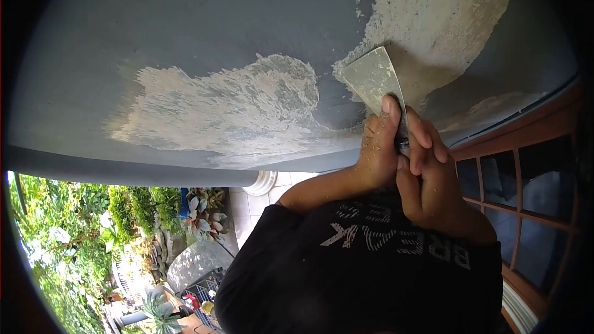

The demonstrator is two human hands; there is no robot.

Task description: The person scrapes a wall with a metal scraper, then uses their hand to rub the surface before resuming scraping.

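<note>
The left hand (376, 154) is pinching the scraper (375, 80), the right hand (434, 170) wrapping its lower part, the blade (369, 70) overlapping the ragged edge of the grey paint (216, 15); too steep a tilt could be gouging the pale patch (455, 9).

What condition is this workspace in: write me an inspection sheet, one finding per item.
Surface: matte grey painted overhead surface, with rough pale patches.
Job's things: grey metal scraper with flared flat blade, its edge by a pale patch's border; contact unclear.
Clutter: small pale crumbs on the left hand; dark metal rack, lower left.
Hands: left hand and right hand, fingers closed on the scraper.
Cables: none certain; thin dark line near the brown-framed glass panes unidentified.
Surroundings: leafy green plants, white tiled floor.
</note>
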